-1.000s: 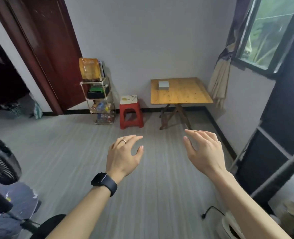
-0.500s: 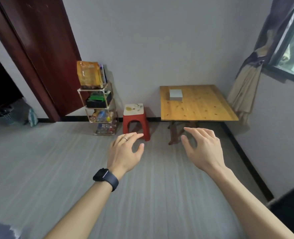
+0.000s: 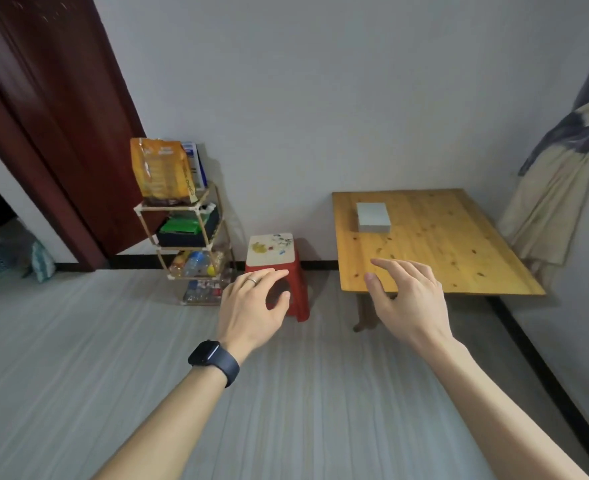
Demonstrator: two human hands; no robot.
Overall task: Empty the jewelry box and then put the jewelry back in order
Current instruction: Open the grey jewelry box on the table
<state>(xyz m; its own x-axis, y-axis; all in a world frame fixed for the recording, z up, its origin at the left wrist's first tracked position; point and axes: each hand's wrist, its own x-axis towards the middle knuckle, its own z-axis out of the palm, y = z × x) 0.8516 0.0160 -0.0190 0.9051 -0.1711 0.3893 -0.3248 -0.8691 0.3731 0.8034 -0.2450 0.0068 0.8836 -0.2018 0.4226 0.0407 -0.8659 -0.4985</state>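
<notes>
Wooden table [image 3: 459, 251] bearing one closed grey jewelry box [image 3: 372, 217].
Two bare hands, left hand [image 3: 251, 308] and right hand [image 3: 409, 301], hover empty with fingers spread, well short of the box; one red stool [image 3: 279, 268] and one shelf rack [image 3: 191, 237] stand beside.

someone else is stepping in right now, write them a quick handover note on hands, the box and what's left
Left hand: open, empty, held out in the air; watch on the wrist.
Right hand: open, empty, held out toward the wooden table.
Jewelry box: grey, lid shut, alone on the table near its far left corner, untouched.
Done: nothing yet.
Left: get to the table, open the box, empty it, then put the jewelry back in order.
</notes>
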